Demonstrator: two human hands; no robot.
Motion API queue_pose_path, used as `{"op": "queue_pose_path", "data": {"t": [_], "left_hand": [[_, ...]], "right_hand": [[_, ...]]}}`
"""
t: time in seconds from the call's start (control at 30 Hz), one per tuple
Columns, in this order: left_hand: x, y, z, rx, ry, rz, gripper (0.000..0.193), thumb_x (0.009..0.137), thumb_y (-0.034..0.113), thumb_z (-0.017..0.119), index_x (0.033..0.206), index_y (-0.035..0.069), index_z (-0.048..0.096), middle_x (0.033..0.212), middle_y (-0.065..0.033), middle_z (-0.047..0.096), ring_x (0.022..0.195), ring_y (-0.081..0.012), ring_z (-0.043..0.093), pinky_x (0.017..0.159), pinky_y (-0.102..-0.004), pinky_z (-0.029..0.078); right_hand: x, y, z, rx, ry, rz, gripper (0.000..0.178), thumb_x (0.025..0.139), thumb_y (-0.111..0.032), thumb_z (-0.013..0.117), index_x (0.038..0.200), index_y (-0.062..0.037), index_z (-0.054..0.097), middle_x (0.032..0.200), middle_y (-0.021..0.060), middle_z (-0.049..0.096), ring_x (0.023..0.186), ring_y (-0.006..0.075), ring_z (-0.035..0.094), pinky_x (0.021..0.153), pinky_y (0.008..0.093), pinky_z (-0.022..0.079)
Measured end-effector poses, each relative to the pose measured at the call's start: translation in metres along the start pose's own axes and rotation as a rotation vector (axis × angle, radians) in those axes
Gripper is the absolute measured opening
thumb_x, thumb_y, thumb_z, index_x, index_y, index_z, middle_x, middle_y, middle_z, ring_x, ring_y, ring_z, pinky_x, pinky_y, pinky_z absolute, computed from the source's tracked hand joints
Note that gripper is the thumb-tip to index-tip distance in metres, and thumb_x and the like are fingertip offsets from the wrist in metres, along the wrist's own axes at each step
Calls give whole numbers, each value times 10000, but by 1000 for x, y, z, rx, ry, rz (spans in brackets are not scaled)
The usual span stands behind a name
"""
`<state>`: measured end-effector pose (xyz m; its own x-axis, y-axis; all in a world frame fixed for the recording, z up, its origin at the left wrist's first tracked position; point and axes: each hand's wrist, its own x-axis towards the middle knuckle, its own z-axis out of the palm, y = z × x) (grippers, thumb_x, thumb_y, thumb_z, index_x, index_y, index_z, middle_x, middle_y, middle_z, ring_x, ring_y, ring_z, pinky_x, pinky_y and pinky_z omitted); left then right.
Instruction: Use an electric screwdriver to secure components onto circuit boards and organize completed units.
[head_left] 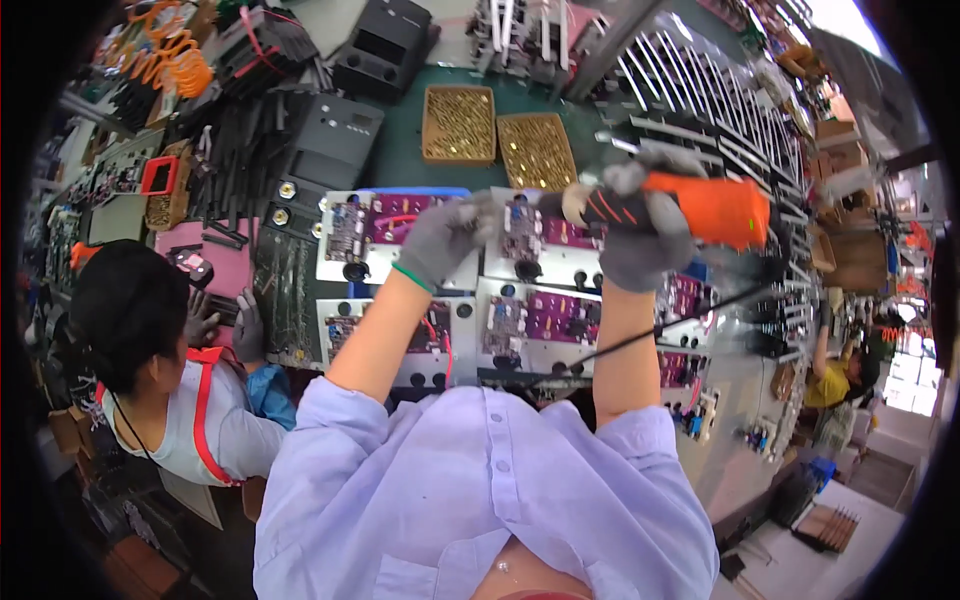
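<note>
My right hand [640, 252], in a grey glove, is wrapped round an orange and black power screwdriver [715, 210]. The tool lies nearly level, its nose pointing left over a white plate with a purple circuit board [565, 232]. My left hand [440, 242], also gloved, has its fingertips drawn together close to the screwdriver's nose; whatever they pinch is too small to make out. Beneath that hand is another white plate carrying a purple circuit board [388, 216]. Nearer to me lie more such plates, one with a purple board [550, 318] and one partly under my left forearm [385, 335].
Two trays of brass-coloured screws [458, 125] [537, 150] stand beyond the plates. Dark grey housings [330, 140] and black strips lie to the left. A co-worker [180, 370] with gloved hands works at my left. White rods [690, 80] fill the far right. A black cable [690, 325] crosses my right forearm.
</note>
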<state>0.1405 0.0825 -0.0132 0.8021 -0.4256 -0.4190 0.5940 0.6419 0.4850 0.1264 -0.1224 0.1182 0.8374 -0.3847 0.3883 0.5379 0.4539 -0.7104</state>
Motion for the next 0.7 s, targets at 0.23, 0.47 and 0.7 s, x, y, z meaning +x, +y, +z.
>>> {"op": "queue_pose_path", "data": {"t": [0.23, 0.47, 0.7], "left_hand": [[7, -48, -12, -91, -103, -193, 227, 956, 230, 482, 972, 22, 571, 732, 5, 515, 498, -67, 457, 373, -177, 311], [-3, -46, 23, 32, -60, -60, 298, 955, 165, 452, 1188, -15, 501, 880, -12, 555, 683, -63, 486, 480, -167, 351], [5, -63, 28, -66, -112, -119, 237, 975, 254, 456, 998, 40, 555, 696, 20, 559, 493, -57, 446, 348, -171, 314]], "right_hand": [[-21, -12, -27, 38, 38, -99, 487, 679, -194, 604, 1128, -26, 517, 1032, 157, 558, 711, 195, 579, 706, 362, 486], [-20, -17, -32, 53, 25, -124, 480, 676, -216, 609, 1115, -40, 530, 1009, 169, 585, 704, 200, 579, 693, 356, 482], [-19, -19, -36, 138, -10, -134, 444, 701, -182, 617, 1106, -20, 531, 1000, 175, 585, 693, 200, 578, 667, 351, 488]]}}
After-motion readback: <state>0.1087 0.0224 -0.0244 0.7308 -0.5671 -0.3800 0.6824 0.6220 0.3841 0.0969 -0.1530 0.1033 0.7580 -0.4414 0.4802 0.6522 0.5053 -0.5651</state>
